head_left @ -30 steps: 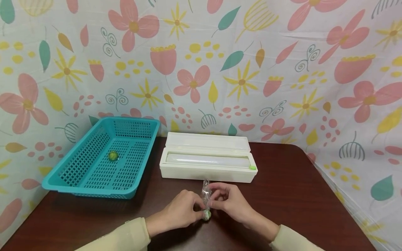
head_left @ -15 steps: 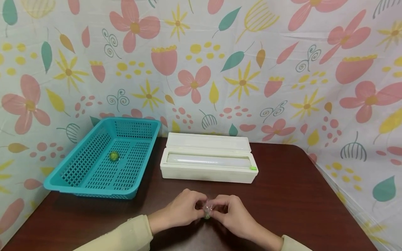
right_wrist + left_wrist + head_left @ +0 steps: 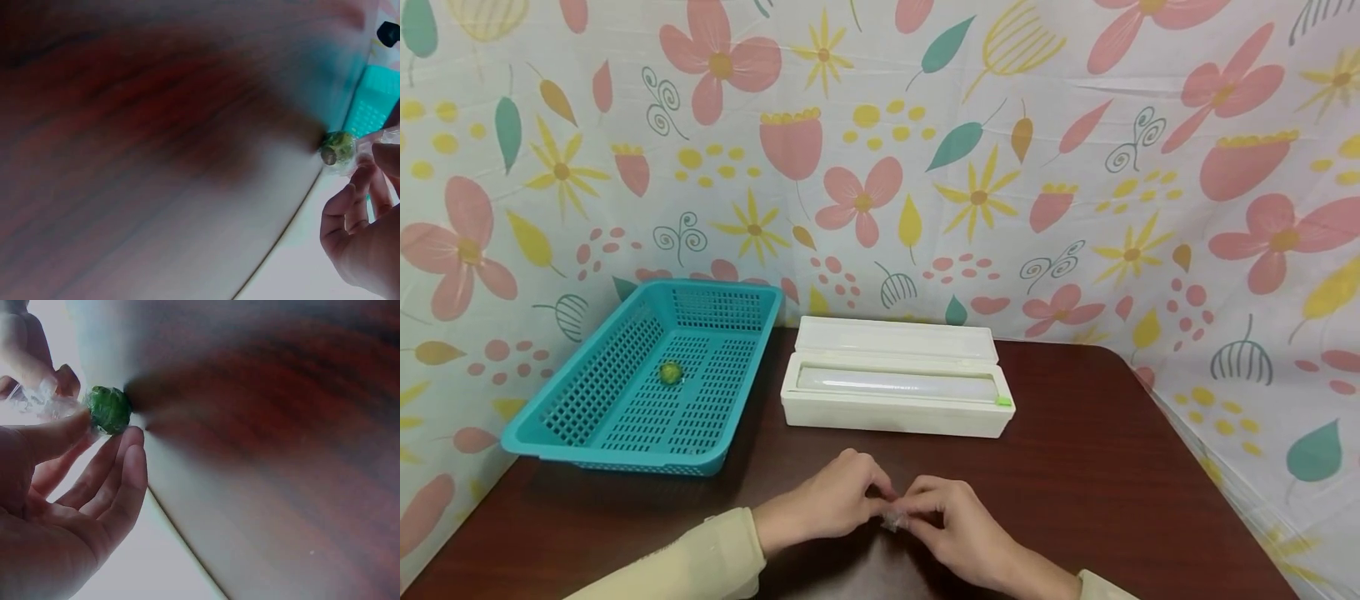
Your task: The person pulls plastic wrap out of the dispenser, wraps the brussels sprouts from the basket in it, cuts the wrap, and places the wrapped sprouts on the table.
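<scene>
A small round green vegetable (image 3: 110, 410) is wrapped in clear plastic film (image 3: 47, 405), which is gathered beside it in the left wrist view. My left hand (image 3: 831, 497) pinches the film at the vegetable with thumb and finger. From the other side my right hand (image 3: 964, 528) pinches the gathered film, the fingertips of both hands nearly meeting. In the right wrist view the vegetable (image 3: 337, 149) shows a brownish cut stem end close to the table. The head view shows only crumpled film (image 3: 892, 520) between the hands.
A teal perforated basket (image 3: 715, 457) stands at the left with one green ball-shaped vegetable (image 3: 671, 372) inside. Behind the hands lies a white box (image 3: 895, 414) with its lid raised, a film roll (image 3: 895, 382) and a green slider (image 3: 1003, 401). A flowered cloth hangs behind the table.
The film that stood up between my hands is now gathered low. My right hand has moved down toward the vegetable; my left hand has barely moved. Box and basket stay put.
</scene>
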### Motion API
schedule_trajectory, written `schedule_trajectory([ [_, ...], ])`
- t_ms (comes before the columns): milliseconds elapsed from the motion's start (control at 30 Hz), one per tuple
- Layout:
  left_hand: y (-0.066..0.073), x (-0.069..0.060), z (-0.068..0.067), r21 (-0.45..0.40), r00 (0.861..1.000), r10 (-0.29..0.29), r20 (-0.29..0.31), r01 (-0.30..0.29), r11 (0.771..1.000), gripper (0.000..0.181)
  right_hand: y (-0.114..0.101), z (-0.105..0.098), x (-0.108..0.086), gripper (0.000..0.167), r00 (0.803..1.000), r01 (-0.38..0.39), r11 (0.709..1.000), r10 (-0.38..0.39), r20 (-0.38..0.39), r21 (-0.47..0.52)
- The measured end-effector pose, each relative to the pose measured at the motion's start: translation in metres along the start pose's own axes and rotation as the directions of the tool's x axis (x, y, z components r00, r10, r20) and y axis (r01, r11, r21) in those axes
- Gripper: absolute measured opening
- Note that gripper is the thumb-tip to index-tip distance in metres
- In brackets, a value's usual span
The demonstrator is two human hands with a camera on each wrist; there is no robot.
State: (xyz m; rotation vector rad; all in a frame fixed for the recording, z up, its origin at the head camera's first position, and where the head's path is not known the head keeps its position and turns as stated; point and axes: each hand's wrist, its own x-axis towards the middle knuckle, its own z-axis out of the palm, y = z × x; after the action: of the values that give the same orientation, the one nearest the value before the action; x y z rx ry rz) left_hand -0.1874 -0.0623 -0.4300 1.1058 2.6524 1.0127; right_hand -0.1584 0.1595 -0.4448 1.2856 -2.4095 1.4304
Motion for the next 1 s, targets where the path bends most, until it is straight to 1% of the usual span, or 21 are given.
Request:
schedule_trajectory([
  [100, 0.002, 0.001, -0.003, 0.018, 0.999, 0.002, 0.035, -0.003, 1.000, 0.009, 0.001, 0.000, -0.001, 0.028, 1.000, 0.023, 1.000, -0.022, 0.013, -0.006],
  [167, 0.002, 0.003, -0.006, 0.023, 0.998, 0.014, 0.067, -0.016, 1.000, 0.011, 0.001, 0.000, -0.002, 0.026, 0.999, 0.033, 0.999, -0.033, 0.029, -0.014],
  [233, 0.003, 0.003, -0.009, 0.016, 0.995, 0.022, 0.101, -0.024, 1.000, 0.017, 0.001, 0.000, -0.002, 0.024, 0.998, 0.032, 0.999, -0.031, 0.046, -0.022],
  [300, 0.004, 0.003, -0.013, 0.010, 0.990, 0.017, 0.139, -0.018, 1.000, 0.024, 0.000, -0.001, -0.002, 0.025, 0.998, 0.023, 0.999, -0.021, 0.063, -0.030],
  [400, 0.005, 0.003, -0.016, -0.019, 0.982, -0.025, 0.185, 0.029, 0.999, 0.030, -0.002, -0.003, -0.004, 0.032, 0.995, -0.015, 0.999, 0.018, 0.094, -0.038],
  [467, 0.006, 0.002, -0.017, -0.041, 0.977, -0.057, 0.205, 0.067, 0.997, 0.029, -0.003, -0.006, -0.005, 0.036, 0.991, -0.052, 0.998, 0.055, 0.119, -0.029],
  [567, 0.007, 0.002, -0.018, -0.077, 0.974, -0.079, 0.212, 0.097, 0.992, 0.026, -0.005, -0.010, -0.006, 0.038, 0.983, -0.116, 0.993, 0.113, 0.146, 0.008],
  [667, 0.006, 0.001, -0.018, -0.085, 0.977, -0.055, 0.206, 0.074, 0.994, 0.023, -0.005, -0.011, -0.005, 0.029, 0.980, -0.153, 0.987, 0.147, 0.132, 0.039],
  [767, 0.003, 0.000, -0.017, -0.070, 0.981, -0.022, 0.195, 0.036, 0.997, 0.023, -0.004, -0.010, -0.003, 0.019, 0.981, -0.175, 0.984, 0.171, 0.090, 0.044],
  [900, 0.000, -0.002, -0.014, -0.064, 0.984, -0.013, 0.180, 0.024, 0.998, 0.025, -0.003, -0.005, 0.000, 0.007, 0.979, -0.204, 0.978, 0.203, 0.029, 0.031],
  [933, 0.000, -0.002, -0.014, -0.071, 0.984, -0.013, 0.176, 0.026, 0.997, 0.024, -0.003, -0.004, 0.000, 0.006, 0.977, -0.215, 0.976, 0.215, 0.012, 0.029],
  [1000, -0.001, -0.002, -0.012, -0.076, 0.987, -0.003, 0.162, 0.016, 0.997, 0.021, -0.003, -0.002, 0.001, 0.008, 0.971, -0.235, 0.972, 0.235, -0.028, 0.021],
])
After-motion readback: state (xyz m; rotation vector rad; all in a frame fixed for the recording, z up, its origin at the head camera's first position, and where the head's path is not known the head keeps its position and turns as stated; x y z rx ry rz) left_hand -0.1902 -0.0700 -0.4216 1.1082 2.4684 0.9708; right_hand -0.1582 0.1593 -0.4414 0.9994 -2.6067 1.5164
